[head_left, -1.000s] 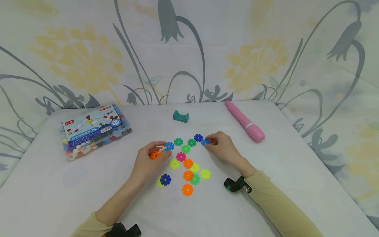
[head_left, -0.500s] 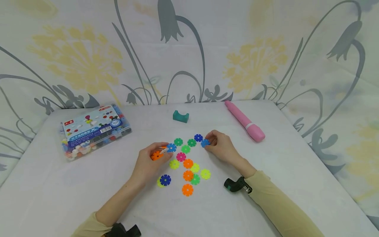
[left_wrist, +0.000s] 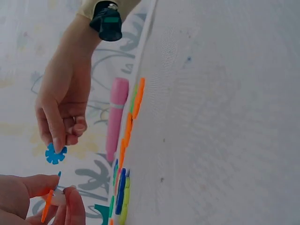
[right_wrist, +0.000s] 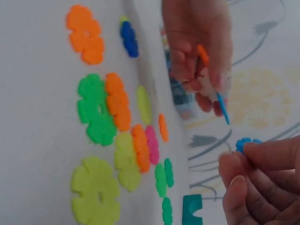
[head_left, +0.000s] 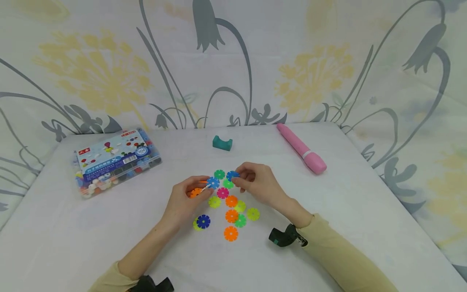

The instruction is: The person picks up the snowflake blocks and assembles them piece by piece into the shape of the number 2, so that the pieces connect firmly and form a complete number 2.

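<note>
In the head view my left hand point(head_left: 184, 200) holds a small joined piece of notched snowflake discs. It shows a blue disc point(head_left: 213, 183), a white disc point(left_wrist: 58, 198) and an orange disc point(left_wrist: 47, 206), seen edge-on in the left wrist view. Just to the right, my right hand point(head_left: 260, 182) pinches another blue disc point(head_left: 232, 175) between thumb and forefinger. Both pieces are up off the table, with a small gap between the two blue discs. Loose discs lie below, among them a pink one point(head_left: 223, 192), a green one point(head_left: 219, 174) and several orange ones point(head_left: 231, 233).
A clear box point(head_left: 118, 160) of colourful pieces with a printed label stands at the back left. Towards the back lie a teal notched block point(head_left: 222, 143) and a pink stick-shaped object point(head_left: 299, 148). A dark blue disc point(head_left: 203, 221) overlaps a yellow one near my left forearm.
My right hand has lifted the blue disc and carried it left, towards my left hand. The left hand has shifted slightly right with its joined piece.
</note>
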Motion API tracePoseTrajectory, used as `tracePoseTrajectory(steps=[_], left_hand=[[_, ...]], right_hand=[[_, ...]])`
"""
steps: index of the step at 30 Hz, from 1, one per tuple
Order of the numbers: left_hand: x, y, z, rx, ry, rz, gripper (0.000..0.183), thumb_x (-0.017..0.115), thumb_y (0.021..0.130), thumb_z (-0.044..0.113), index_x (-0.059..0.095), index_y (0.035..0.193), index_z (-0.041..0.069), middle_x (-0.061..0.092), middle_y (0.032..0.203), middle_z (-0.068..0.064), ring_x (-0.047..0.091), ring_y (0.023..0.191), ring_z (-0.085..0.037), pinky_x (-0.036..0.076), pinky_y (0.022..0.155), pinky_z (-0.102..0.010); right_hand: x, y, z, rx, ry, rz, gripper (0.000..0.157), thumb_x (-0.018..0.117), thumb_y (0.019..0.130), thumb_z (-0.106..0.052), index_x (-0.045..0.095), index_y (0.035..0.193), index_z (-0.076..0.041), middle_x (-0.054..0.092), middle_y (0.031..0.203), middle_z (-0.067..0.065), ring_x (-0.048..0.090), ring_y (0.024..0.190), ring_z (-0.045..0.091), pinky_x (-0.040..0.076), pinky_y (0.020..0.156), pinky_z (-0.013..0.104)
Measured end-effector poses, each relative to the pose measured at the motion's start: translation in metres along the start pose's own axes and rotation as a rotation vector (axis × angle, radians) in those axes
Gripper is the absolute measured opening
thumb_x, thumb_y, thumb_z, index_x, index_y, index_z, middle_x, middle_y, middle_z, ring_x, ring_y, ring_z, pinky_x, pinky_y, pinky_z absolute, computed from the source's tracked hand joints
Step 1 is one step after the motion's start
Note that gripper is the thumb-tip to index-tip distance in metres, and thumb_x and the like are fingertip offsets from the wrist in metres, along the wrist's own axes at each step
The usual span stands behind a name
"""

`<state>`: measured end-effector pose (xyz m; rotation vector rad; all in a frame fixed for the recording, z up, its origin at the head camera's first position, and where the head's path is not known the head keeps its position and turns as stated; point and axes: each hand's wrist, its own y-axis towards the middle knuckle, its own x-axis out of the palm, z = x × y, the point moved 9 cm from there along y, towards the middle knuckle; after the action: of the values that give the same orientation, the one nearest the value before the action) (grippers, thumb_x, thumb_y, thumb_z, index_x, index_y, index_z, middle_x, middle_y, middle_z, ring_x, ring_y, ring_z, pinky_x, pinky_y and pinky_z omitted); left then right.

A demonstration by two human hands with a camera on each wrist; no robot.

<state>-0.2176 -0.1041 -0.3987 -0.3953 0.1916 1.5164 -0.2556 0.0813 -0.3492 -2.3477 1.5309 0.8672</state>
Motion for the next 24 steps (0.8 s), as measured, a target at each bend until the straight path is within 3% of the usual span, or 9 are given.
tracePoseTrajectory(steps=[10,24], left_hand=[[0.002,0.0,0.0,0.005,0.009,-0.017,0.039,0.07,0.094,0.028,0.062,0.132,0.02,0.067,0.126,-0.004,0.058,0.123,-0.021,0.051,0.103,-0.042],[0.0,-0.002,0.002,0.0,-0.002,-0.005,0.038,0.068,0.096,0.026,0.061,0.133,0.02,0.067,0.125,-0.005,0.058,0.123,-0.021,0.051,0.102,-0.042]], right_hand=[[0.014,-0.005,0.004,0.0,0.114,-0.051,0.019,0.065,0.096,-0.008,0.067,0.11,0.004,0.073,0.086,0.017,0.07,0.072,0.027,0.059,0.069,0.024],[0.018,-0.005,0.004,-0.021,0.078,-0.077,0.026,0.067,0.096,-0.012,0.071,0.116,0.003,0.074,0.09,0.014,0.072,0.08,0.028,0.057,0.075,0.021]])
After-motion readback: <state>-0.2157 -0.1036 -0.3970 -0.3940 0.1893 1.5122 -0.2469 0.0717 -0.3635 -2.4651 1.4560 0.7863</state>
